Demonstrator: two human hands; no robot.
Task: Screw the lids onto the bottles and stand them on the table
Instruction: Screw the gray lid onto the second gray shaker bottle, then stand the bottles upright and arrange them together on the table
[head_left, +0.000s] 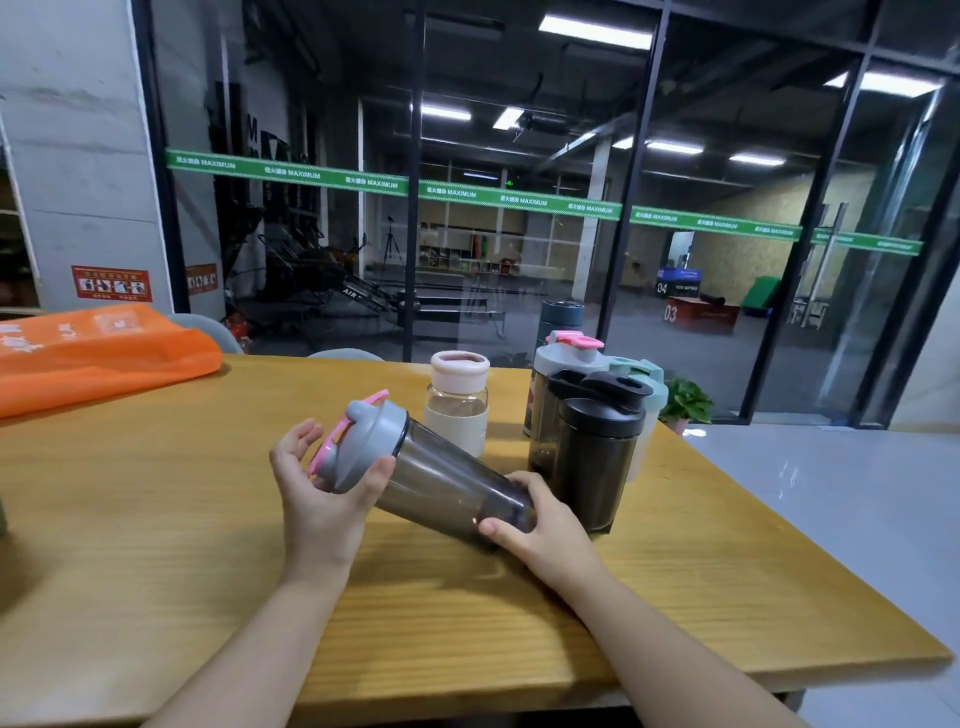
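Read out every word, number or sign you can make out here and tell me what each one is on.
"MAXIMUM", repeated after Chinese characters too small to read: green strip across the glass wall.
"03": red box behind the glass.
"04": dark box behind it.
"AIR", then cut off: gym machine.
Red wall sign: blurred.
Orange bag: white print unreadable.
Bottles: no readable text.

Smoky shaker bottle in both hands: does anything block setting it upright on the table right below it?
Nothing visible does. The smoky shaker bottle is held tilted over bare table; the glass bottle and black shaker stand behind it.
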